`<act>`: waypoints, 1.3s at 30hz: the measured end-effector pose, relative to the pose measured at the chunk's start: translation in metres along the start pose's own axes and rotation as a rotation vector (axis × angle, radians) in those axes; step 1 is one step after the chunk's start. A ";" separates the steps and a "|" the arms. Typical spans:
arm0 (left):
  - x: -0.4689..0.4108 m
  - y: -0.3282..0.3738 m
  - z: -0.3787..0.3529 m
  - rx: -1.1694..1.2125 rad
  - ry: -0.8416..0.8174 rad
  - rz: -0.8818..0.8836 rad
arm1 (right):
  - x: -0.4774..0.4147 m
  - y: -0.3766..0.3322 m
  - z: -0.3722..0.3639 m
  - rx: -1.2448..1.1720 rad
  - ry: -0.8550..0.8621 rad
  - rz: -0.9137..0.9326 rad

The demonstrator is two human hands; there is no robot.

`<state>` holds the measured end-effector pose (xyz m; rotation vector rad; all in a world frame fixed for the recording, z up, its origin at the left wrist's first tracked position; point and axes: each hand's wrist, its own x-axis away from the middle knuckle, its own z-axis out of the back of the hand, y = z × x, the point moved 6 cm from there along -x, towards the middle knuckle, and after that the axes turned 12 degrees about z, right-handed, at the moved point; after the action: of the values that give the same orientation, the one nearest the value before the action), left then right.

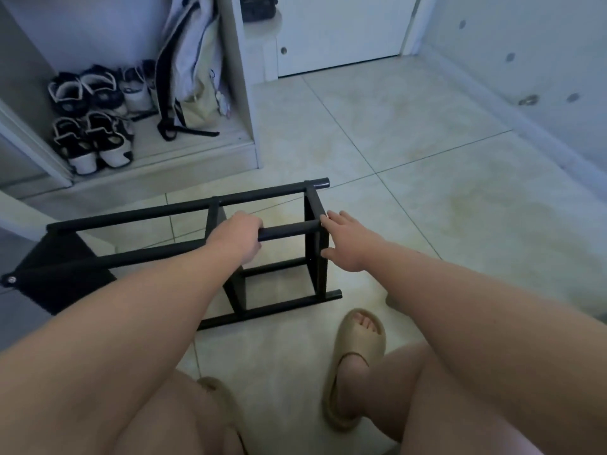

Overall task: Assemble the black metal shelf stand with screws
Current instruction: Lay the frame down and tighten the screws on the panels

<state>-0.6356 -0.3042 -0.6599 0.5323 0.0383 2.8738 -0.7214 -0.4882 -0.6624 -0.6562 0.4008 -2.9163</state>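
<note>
Black shelf stand (184,207) on its side, long axis left-right; left hand (241,236) grips crossbar (289,231); right hand (345,244), fingers straight, touches end frame (320,274).

The pale tiled floor (410,152) carries the black metal shelf stand (184,208), lying on its side, and, nearer the camera, 2 beige slide sandals (356,362) worn on feet.
</note>
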 end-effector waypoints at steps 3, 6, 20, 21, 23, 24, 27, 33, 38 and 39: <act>-0.007 0.008 0.017 0.050 0.068 -0.014 | -0.004 0.000 0.015 -0.043 0.067 -0.031; -0.020 0.015 0.024 0.045 0.078 -0.040 | -0.011 0.008 0.028 -0.065 0.118 -0.040; -0.153 0.008 -0.005 0.040 0.147 -0.031 | -0.146 0.076 0.002 -0.080 0.259 -0.044; -0.164 0.006 -0.010 0.017 0.166 -0.025 | -0.159 0.078 -0.003 -0.084 0.277 -0.042; -0.185 0.002 -0.023 -0.023 0.195 -0.003 | -0.184 0.084 -0.014 -0.075 0.298 -0.041; -0.195 -0.001 -0.031 -0.036 0.203 0.013 | -0.195 0.087 -0.021 -0.065 0.299 -0.042; -0.224 -0.010 -0.054 -0.049 0.210 0.047 | -0.230 0.097 -0.040 -0.045 0.274 -0.046; -0.265 -0.025 -0.090 -0.031 0.153 0.100 | -0.276 0.107 -0.069 -0.064 0.211 -0.045; -0.266 -0.027 -0.093 0.045 0.183 0.121 | -0.276 0.107 -0.069 -0.111 0.173 -0.045; -0.260 -0.026 -0.092 0.059 0.183 0.120 | -0.269 0.106 -0.066 -0.116 0.173 -0.039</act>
<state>-0.4257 -0.3339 -0.8387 0.2898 0.1255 3.0390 -0.5018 -0.5264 -0.8582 -0.4311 0.5861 -3.0157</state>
